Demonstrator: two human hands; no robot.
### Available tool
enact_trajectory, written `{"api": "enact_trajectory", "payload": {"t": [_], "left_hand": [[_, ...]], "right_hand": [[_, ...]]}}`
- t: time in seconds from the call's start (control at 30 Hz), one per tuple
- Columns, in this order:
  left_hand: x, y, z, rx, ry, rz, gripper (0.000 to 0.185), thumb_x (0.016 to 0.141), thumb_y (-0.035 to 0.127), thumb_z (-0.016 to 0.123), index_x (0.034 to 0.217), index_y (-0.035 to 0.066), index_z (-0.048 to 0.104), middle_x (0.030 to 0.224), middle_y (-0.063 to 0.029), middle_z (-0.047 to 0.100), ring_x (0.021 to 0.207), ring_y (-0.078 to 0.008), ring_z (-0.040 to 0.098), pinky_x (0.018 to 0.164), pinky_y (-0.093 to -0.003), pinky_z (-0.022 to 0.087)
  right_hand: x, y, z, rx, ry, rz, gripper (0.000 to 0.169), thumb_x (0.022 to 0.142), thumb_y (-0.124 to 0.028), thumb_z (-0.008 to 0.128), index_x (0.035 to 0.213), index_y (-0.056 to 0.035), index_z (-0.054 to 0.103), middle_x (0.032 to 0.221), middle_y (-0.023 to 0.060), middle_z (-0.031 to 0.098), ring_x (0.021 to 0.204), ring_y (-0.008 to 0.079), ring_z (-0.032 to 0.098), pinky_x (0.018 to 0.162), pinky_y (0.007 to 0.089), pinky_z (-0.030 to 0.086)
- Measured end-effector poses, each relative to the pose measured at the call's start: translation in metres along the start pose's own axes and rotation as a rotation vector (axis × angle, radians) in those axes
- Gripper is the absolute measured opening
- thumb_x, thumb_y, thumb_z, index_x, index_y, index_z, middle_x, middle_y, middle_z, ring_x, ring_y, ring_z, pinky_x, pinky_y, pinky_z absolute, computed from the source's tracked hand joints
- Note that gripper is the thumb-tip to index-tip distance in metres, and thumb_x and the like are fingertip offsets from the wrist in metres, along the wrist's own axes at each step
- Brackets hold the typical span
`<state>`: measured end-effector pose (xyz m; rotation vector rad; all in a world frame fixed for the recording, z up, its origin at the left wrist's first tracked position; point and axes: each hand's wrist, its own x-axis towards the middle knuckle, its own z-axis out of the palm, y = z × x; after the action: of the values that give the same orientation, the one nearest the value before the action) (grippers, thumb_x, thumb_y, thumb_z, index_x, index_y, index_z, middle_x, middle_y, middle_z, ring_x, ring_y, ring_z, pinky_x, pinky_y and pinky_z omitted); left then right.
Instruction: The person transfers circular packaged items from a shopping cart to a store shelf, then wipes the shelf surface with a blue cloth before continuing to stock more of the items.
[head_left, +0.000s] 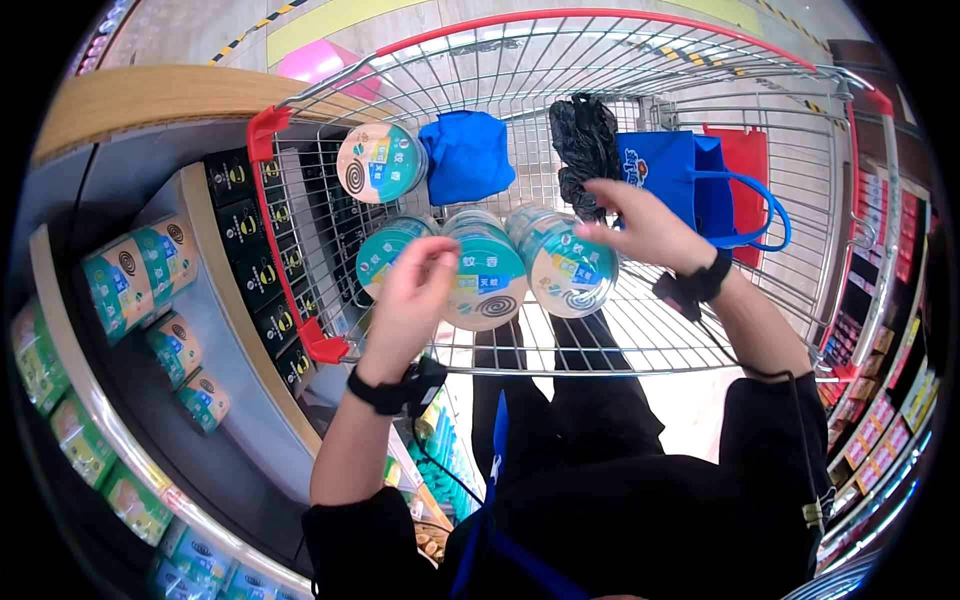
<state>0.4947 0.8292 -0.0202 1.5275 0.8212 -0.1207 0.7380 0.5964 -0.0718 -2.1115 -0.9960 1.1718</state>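
Observation:
Over a wire shopping cart (600, 13), both my hands are raised above round mosquito-coil tubs in teal and cream. My left hand (412, 304) hovers with bent fingers over the left tub (379, 251) and beside the middle tub (484, 289); nothing shows in it. My right hand (652, 225) has its fingers apart, its thumb at the upper edge of the right tub (574, 262); whether it touches is unclear. Another tub (379, 161) stands in the cart's far left corner. Beside it lies a blue cloth bundle (466, 159). Both wrists wear black straps with cables.
A black plastic bag (585, 142), a blue handled bag (660, 169) and a red panel (746, 146) are at the cart's right. Shelving on the left carries wrapped coil packs (139, 274) and black boxes (255, 270). A stocked shelf (877, 405) runs along the right.

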Motion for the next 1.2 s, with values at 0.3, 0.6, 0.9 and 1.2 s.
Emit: {"api": "enact_trajectory", "payload": {"t": [0.3, 0.6, 0.9, 1.2], "left_hand": [[0.044, -0.045, 0.015, 0.54, -0.097, -0.237, 0.071, 0.089, 0.028, 0.08, 0.146, 0.0, 0.047, 0.145, -0.0201, 0.052, 0.135, -0.0327, 0.05, 0.112, -0.0416, 0.041], [0.051, -0.052, 0.011, 0.135, -0.172, -0.48, 0.086, 0.093, 0.038, 0.077, 0.155, -0.005, 0.034, 0.148, -0.0222, 0.049, 0.137, -0.0288, 0.049, 0.111, -0.0364, 0.043], [0.041, -0.047, 0.024, 0.075, -0.145, -0.416, 0.08, 0.096, 0.035, 0.074, 0.155, -0.004, 0.036, 0.151, -0.0224, 0.048, 0.14, -0.027, 0.046, 0.115, -0.0369, 0.039], [0.045, -0.058, 0.014, 0.165, -0.217, -0.335, 0.091, 0.089, 0.037, 0.081, 0.151, -0.008, 0.033, 0.142, -0.0268, 0.054, 0.129, -0.0293, 0.058, 0.106, -0.0376, 0.048]], "right_hand": [[-0.024, 0.082, 0.044, 0.495, -0.47, 0.212, 0.085, 0.102, -0.051, 0.059, 0.16, 0.0007, 0.025, 0.147, 0.0284, 0.051, 0.138, 0.0331, 0.052, 0.111, 0.0415, 0.045], [-0.025, 0.107, 0.062, 0.68, -0.524, 0.182, 0.093, 0.105, -0.053, 0.05, 0.163, 0.001, 0.002, 0.163, 0.0271, 0.029, 0.152, 0.0322, 0.031, 0.122, 0.0402, 0.03], [-0.03, 0.1, 0.061, 0.706, -0.475, 0.238, 0.084, 0.108, -0.049, 0.048, 0.165, -0.0068, 0.004, 0.166, 0.0224, 0.024, 0.155, 0.0306, 0.024, 0.124, 0.041, 0.025], [-0.031, 0.105, 0.07, 0.688, -0.414, 0.25, 0.079, 0.108, -0.049, 0.047, 0.165, -0.006, 0.013, 0.164, 0.0213, 0.029, 0.152, 0.0294, 0.03, 0.123, 0.04, 0.028]]}}
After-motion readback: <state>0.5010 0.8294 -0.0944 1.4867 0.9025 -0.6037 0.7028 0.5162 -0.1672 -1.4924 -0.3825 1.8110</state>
